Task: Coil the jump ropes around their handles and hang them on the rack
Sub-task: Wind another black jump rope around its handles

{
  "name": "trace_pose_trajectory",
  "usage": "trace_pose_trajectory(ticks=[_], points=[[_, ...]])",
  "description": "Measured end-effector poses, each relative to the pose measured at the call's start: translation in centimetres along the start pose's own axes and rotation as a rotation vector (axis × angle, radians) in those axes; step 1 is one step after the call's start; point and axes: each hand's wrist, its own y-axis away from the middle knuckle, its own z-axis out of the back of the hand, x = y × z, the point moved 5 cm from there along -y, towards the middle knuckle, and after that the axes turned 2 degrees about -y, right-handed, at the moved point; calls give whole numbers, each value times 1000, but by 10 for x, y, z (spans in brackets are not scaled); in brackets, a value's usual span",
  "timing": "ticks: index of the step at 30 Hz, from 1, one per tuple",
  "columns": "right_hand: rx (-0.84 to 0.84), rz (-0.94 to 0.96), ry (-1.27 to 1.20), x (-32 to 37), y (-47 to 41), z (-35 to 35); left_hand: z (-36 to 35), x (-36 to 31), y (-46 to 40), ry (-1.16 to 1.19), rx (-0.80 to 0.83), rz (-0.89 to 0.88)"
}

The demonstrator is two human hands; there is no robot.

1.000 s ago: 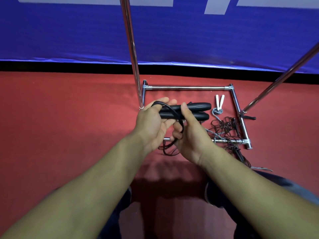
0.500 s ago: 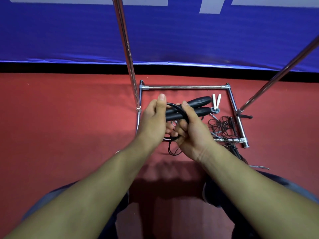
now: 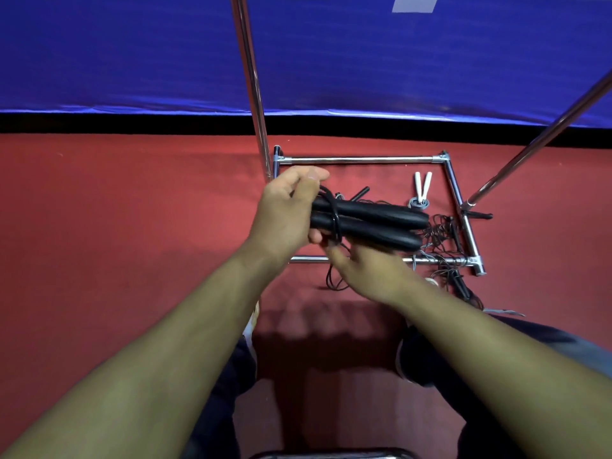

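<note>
Winding the cord (image 3: 335,217) round the two black handles (image 3: 367,221) is the step in hand, judging by the single turn already crossing them. The left hand (image 3: 286,212) grips the handles at their near end, fingers curled round both so they lie side by side. The right hand (image 3: 367,271) sits just below them; it is blurred, and I cannot tell whether it pinches the cord or lies spread. To do this well, each turn should go on snug beside the last, with the handles kept parallel and the slack fed steadily so it does not snag.

The handles are matte, rounded and slightly tapered; the cord is thin, dark and limp, its loose part (image 3: 334,279) trailing to the red floor (image 3: 132,226) under the hands. Beyond the hands stands the rack (image 3: 357,159), of shiny chrome tube. To the right of the hands lie a tangle of thin ropes (image 3: 440,236) and a white-handled rope (image 3: 421,188).
</note>
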Motion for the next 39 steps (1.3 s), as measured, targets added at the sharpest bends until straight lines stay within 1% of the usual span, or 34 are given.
trace_pose_trajectory(ticks=[1,2,3,5,6,7,9,11,14,15,16,17,18,20,21,22,23,24,25,27,28,29,30,31,32,33,35,37,38,39], points=[[2,-74,43,-6,-3,4,-2,-2,3,-33,70,-23],[41,-179,-44,-13,-7,8,-4,-5,6,-58,134,-41],[16,-221,-194,-20,-12,17,-4,-5,8,-76,192,-45],[-203,-225,-338,-31,-21,44,-1,-2,10,-136,264,-25],[-268,-227,-356,-35,-23,55,3,0,9,-207,261,-27],[-291,-219,-344,-38,-24,60,7,3,7,-301,226,-46],[-230,-187,-255,-33,-23,59,17,8,1,-512,94,-114],[-72,-163,-142,-23,-20,49,23,13,-4,-680,-41,-149],[175,-113,75,-5,-10,22,26,12,-8,-786,-213,-186],[225,-105,130,-1,-5,11,27,10,-9,-773,-269,-201],[250,-128,111,3,-1,2,29,10,-11,-715,-315,-205],[269,-214,-16,3,3,-6,30,10,-12,-618,-340,-198],[302,-366,-254,3,7,-15,31,10,-13,-511,-344,-190],[410,-678,-848,9,14,-33,31,11,-15,-360,-349,-177],[447,-767,-1061,12,16,-35,32,11,-16,-310,-360,-173],[464,-817,-1170,11,16,-36,33,10,-17,-265,-375,-175],[470,-843,-1197,9,16,-36,34,8,-17,-226,-387,-183],[458,-843,-1130,4,16,-36,34,7,-17,-200,-395,-189],[433,-803,-987,-1,14,-35,34,6,-17,-182,-401,-187],[353,-642,-656,-7,10,-31,36,7,-17,-145,-419,-158],[322,-566,-545,-6,10,-29,38,7,-17,-132,-439,-142],[328,-521,-504,-4,11,-29,41,8,-17,-126,-463,-132],[371,-505,-543,0,13,-31,45,8,-18,-129,-484,-128],[443,-516,-659,6,15,-34,47,7,-18,-131,-492,-131],[525,-566,-833,11,18,-37,46,6,-18,-127,-477,-137],[596,-641,-1003,15,21,-39,42,5,-18,-112,-441,-143],[656,-820,-1249,20,28,-40,32,0,-15,-77,-358,-157],[636,-975,-1357,18,33,-46,26,-3,-13,-70,-327,-172],[568,-1049,-1394,17,32,-47,26,-3,-13,-60,-330,-173],[449,-1087,-1408,12,29,-48,29,-2,-15,-38,-349,-164]])
